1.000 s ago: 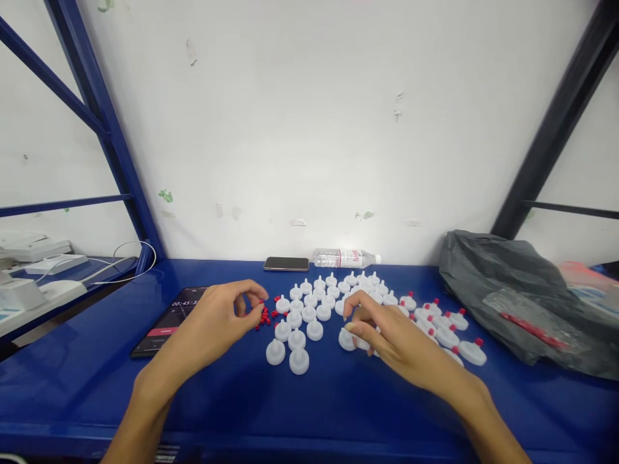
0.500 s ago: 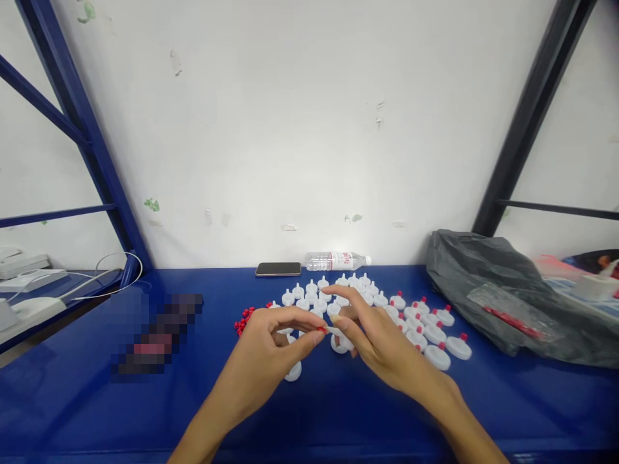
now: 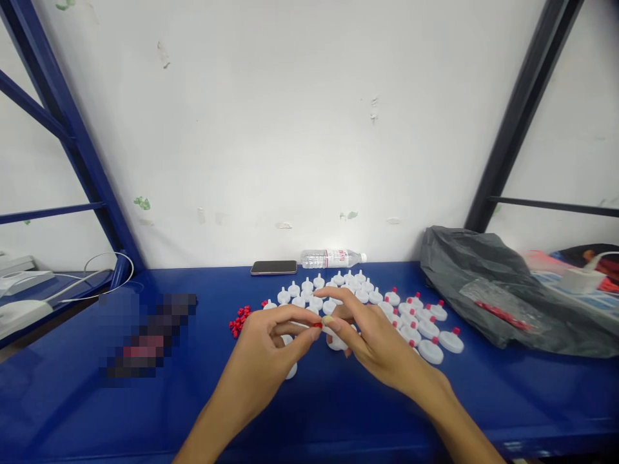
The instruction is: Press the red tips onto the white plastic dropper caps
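Note:
My left hand pinches a small red cap between thumb and fingertips. Beside it, my right hand holds a white round piece with a nozzle, its tip meeting the red cap. Many white pieces stand on the blue table behind my hands. To the right lie white pieces fitted with red caps. A pile of loose red caps sits just left of my left hand, and one white piece shows partly under that hand.
A phone and a clear plastic bottle lie at the back of the blue table. A grey plastic bag with a small clear bag of red items covers the right side. White devices and cables are at the left.
The red cap and the white piece's nozzle have come together between my fingertips. The whole view has shifted slightly, moving the table items a little left.

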Motion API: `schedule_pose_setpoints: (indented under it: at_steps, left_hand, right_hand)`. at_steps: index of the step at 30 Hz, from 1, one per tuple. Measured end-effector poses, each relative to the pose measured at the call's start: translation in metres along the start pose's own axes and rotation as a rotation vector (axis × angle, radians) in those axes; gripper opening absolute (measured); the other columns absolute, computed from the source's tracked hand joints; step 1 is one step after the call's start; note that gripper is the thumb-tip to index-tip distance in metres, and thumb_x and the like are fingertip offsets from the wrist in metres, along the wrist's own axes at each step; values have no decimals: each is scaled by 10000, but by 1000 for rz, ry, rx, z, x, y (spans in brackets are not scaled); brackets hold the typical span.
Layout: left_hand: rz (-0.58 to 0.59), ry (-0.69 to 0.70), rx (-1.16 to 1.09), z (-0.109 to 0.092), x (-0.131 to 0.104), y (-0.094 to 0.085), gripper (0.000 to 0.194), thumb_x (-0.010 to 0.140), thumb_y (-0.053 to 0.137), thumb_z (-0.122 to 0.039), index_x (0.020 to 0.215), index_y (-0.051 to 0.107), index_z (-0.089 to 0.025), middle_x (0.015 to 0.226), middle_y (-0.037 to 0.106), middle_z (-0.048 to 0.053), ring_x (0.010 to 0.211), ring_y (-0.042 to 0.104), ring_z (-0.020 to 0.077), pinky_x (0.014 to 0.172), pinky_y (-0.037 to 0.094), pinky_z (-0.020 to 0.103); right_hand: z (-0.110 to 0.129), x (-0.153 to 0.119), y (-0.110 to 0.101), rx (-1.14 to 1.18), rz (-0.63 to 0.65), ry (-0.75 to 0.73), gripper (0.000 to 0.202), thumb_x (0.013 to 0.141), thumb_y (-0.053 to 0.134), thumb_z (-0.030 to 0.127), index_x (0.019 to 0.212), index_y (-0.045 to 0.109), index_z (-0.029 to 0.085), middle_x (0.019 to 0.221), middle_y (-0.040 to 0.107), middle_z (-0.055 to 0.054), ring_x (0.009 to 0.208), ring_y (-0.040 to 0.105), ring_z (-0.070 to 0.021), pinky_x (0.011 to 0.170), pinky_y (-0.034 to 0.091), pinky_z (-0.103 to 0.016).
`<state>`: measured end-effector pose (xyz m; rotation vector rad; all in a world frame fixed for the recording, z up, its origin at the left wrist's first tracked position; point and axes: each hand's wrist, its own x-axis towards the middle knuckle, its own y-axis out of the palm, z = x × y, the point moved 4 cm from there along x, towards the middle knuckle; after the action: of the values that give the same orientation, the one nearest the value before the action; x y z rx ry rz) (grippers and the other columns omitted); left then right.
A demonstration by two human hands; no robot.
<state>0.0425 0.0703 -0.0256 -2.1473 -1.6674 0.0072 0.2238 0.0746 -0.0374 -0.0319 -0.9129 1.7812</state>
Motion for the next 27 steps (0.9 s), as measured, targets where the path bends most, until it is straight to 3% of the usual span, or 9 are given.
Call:
schedule_pose_setpoints:
  at_steps: [4, 7, 10, 14, 21, 24, 27]
  left_hand:
    - [-10, 26, -2, 1, 0, 7, 179, 867, 742, -354, 951, 817, -216, 903, 846, 64, 780, 775, 205, 526, 455, 226]
    - [-61, 84, 91, 0, -1, 7, 167, 889, 718, -352, 952, 815, -231, 844, 835, 43, 703, 757, 187, 506, 448, 229]
    - [-159, 221, 257, -3, -4, 5, 154, 919, 664, -298, 956, 806, -250, 831, 820, 21, 635, 719, 160, 462, 426, 228]
    - [-212, 349, 371, -2, -6, 6, 191, 943, 608, -212, 991, 786, -261, 958, 808, 27, 753, 732, 155, 505, 477, 219]
    - [-109, 429, 397, 2, -2, 8, 236, 951, 585, -141, 1019, 778, -257, 1112, 777, 43, 783, 703, 129, 527, 495, 199]
    - [-129, 450, 432, 3, -1, 8, 266, 945, 573, -112, 1019, 778, -265, 1129, 771, 41, 795, 703, 133, 520, 486, 199]
    - [-109, 439, 454, 3, -2, 10, 298, 956, 558, -106, 1087, 764, -277, 1170, 755, 39, 825, 702, 134, 537, 489, 200]
  right_hand:
    - [-3, 0, 1, 82, -6, -15, 379, 1104, 472, 470, 1456, 513, 336, 852, 699, 28, 715, 675, -156, 702, 533, -269]
    - [-4, 1, 1, 111, -57, -9, 373, 1084, 518, 495, 1424, 532, 343, 931, 730, 18, 749, 700, -158, 740, 547, -286]
    - [0, 2, 2, 78, -111, 5, 369, 1068, 552, 502, 1403, 546, 347, 1162, 755, -21, 996, 738, -208, 871, 554, -337]
    - [11, 1, 5, 22, -92, -29, 322, 1090, 500, 465, 1376, 585, 345, 1358, 699, -30, 1242, 663, -246, 1064, 499, -406]
    - [15, -1, 8, 44, -51, -49, 391, 1058, 543, 327, 1448, 535, 354, 1355, 687, -32, 1215, 661, -239, 1048, 524, -396]
    - [13, 1, 10, 53, -81, -75, 421, 1029, 560, 277, 1442, 533, 354, 1365, 678, -27, 1217, 661, -228, 1047, 524, -385]
    - [11, 4, 11, 53, -158, -114, 442, 955, 604, 201, 1378, 577, 323, 1273, 716, -22, 1060, 707, -202, 950, 556, -348]
